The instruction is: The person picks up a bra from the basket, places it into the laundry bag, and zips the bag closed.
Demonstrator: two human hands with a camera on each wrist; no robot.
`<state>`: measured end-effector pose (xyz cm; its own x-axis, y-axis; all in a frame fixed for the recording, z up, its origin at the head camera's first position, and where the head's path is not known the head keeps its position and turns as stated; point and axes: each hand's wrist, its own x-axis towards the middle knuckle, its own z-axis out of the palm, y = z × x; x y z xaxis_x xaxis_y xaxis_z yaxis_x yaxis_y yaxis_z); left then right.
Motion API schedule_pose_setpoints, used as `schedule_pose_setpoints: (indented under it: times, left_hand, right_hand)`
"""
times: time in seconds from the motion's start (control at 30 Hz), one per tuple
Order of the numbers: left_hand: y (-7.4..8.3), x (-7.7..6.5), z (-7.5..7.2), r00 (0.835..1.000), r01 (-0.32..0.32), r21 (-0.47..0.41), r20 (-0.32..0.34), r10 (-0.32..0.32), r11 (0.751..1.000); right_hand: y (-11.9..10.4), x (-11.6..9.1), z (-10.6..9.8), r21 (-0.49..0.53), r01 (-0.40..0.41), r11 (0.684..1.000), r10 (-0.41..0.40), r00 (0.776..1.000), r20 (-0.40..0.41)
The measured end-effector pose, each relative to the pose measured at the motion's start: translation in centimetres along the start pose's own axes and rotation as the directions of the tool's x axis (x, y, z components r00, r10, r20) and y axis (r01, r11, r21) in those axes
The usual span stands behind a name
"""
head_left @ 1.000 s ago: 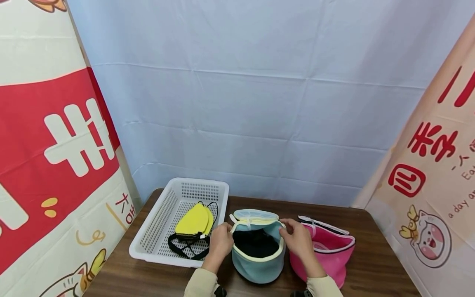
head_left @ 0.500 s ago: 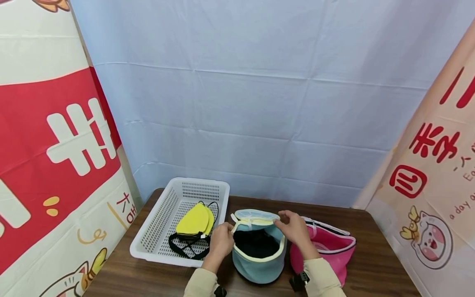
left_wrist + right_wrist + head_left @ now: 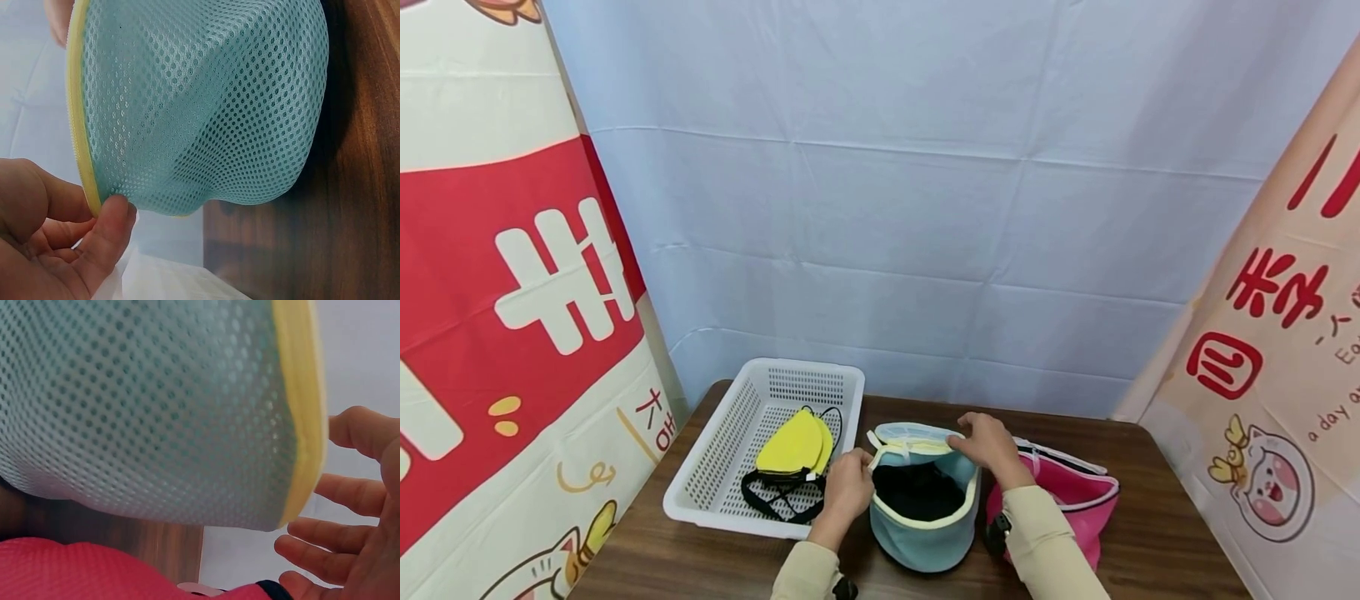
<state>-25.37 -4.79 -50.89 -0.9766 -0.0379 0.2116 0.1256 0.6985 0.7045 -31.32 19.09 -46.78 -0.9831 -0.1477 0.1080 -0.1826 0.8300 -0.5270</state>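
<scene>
"Blue-green mesh, that round bag (image 3: pixel 921 546). It stands upright on the brown table (image 3: pixel 1165 533), right in front of the person, its mouth facing up."

"What's the left hand (image 3: pixel 847 485) up to?"

"Pinching. Thumb and forefinger have hold of the pale yellow rim (image 3: pixel 76 112) on the bag's left side."

"And the right hand (image 3: pixel 991 447)?"

"Over at the back right of the bag, by the flap (image 3: pixel 906 431) with its light edge. The fingers are spread apart and loosely bent, close to the rim. Whether any fingertip touches it, I can't tell."

"I can see something in there."

"Yes, something black (image 3: pixel 919 493) down inside the bag. I can't make out what it is."

"Then there's the pink bag (image 3: pixel 1086 529) just to the right."

"Partly hidden behind the right sleeve (image 3: pixel 1048 546), with dark trim along its top."

"And on the other side?"

"A white basket (image 3: pixel 718 467) full of little slots, near the left hand. A yellow piece (image 3: pixel 790 446) lies in it, with black straps (image 3: pixel 760 502) trailing toward the front."
</scene>
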Motion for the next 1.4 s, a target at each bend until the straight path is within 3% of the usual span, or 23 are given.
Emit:
schedule_pose_setpoints:
  times: [0.27,0.67,0.87,1.1,1.23,1.4]
  left_hand:
    - [-0.1,0.0,-0.3,1.000,0.015,0.004,0.000,-0.015,1.000]
    - [0.1,0.0,-0.3,1.000,-0.017,-0.006,-0.008,0.017,1.000]
    - [-0.2,0.1,0.0,1.000,-0.020,0.003,-0.007,0.020,1.000]
    - [-0.4,0.1,0.1,0.999,-0.051,0.003,-0.016,0.051,0.999]
    - [-0.5,0.1,0.0,0.998,-0.056,-0.001,-0.026,0.056,0.998]
    - [-0.7,0.2,-0.2,0.999,-0.051,-0.036,0.000,0.051,0.998]
  right_hand:
    - [-0.2,1.5,0.8,0.027,-0.013,1.000,0.012,0.998,0.056]
    - [0.5,3.2,2.1,0.114,-0.141,0.984,0.123,0.981,0.152]
    - [1.1,3.6,3.1,0.175,-0.174,0.969,0.149,0.978,0.148]
    - [1.5,3.8,3.7,0.207,-0.261,0.943,0.235,0.961,0.143]
    - [1.3,3.9,3.6,0.219,-0.263,0.940,0.239,0.962,0.129]
    - [1.3,3.9,3.5,0.287,-0.332,0.899,0.308,0.943,0.128]
